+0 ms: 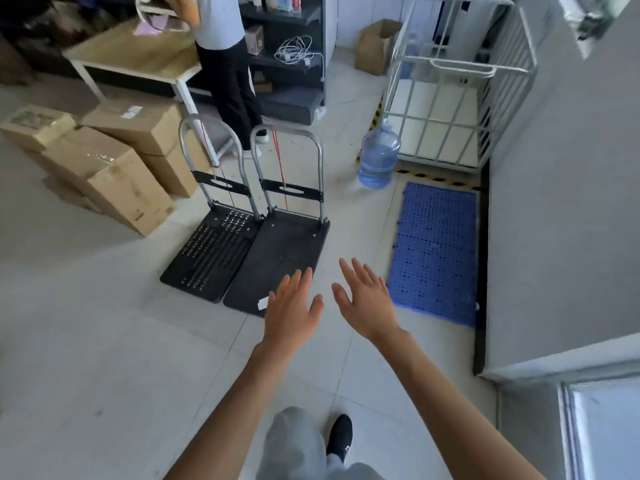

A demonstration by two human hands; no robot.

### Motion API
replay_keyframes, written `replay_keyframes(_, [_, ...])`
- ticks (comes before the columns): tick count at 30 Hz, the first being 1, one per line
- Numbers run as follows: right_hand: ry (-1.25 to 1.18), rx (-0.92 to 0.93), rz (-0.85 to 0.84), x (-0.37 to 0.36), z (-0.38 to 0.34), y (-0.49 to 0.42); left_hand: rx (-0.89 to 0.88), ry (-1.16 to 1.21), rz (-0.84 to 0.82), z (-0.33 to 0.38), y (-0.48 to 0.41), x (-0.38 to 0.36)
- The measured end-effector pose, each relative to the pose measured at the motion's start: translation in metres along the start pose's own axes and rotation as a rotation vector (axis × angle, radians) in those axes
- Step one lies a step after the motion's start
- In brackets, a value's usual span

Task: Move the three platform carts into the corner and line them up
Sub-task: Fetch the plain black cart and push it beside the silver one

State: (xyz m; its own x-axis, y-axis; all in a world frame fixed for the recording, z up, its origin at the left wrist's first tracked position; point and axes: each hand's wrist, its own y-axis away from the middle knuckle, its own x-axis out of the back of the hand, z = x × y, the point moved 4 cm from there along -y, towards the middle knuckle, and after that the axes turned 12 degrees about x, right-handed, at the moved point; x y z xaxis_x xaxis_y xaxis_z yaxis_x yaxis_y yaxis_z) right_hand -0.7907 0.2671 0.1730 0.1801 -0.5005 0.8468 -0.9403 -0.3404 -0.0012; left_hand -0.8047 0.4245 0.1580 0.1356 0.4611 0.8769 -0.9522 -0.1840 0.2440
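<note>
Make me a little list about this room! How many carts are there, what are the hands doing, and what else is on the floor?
carts in view: two, left cart and right cart, side by side, handles up
third cart: not in view
left hand: open, holds nothing
right hand: open, holds nothing
also on floor: blue mat, water bottle, boxes

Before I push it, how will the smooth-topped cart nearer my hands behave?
The smooth-topped cart will probably roll easily on the tiled floor, though its wheels are hidden. Its upright metal handle looks stiff enough to push. Shoved crooked, it may bump the ribbed cart close beside it.
</note>
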Motion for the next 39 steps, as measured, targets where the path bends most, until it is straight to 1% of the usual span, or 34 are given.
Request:
replay_keyframes(6, [0.003,-0.02,0.018,0.051,0.068,-0.103,0.031,0.058,0.001,0.065,-0.121,0.0])
replay_keyframes(13, [0.026,-0.029,0.001,0.086,0.155,-0.256,0.035,0.152,-0.029,0.136,-0.297,-0.022])
replay_keyframes(18, [0.058,-0.018,-0.059,0.122,0.194,-0.369,0.109,0.246,-0.052,0.179,-0.422,-0.024])
replay_keyframes(23, [0.082,-0.006,-0.054,0.151,0.229,-0.482,0.113,0.231,-0.029,0.215,-0.529,-0.003])
replay_keyframes(27, [0.078,0.06,-0.096,0.154,0.243,-0.573,0.165,0.234,0.034,0.222,-0.602,0.023])
replay_keyframes(31, [0.064,0.176,-0.169,0.141,0.252,-0.667,0.269,0.243,0.107,0.217,-0.671,0.043])
replay_keyframes(33, [0.057,0.232,-0.226,0.132,0.256,-0.718,0.342,0.255,0.139,0.211,-0.709,0.045])
replay_keyframes(36, [0.059,0.373,-0.32,0.118,0.258,-0.795,0.458,0.269,0.185,0.196,-0.769,0.04])
replay_keyframes(39, [0.073,0.499,-0.43,0.113,0.257,-0.865,0.63,0.319,0.241,0.188,-0.815,0.041])
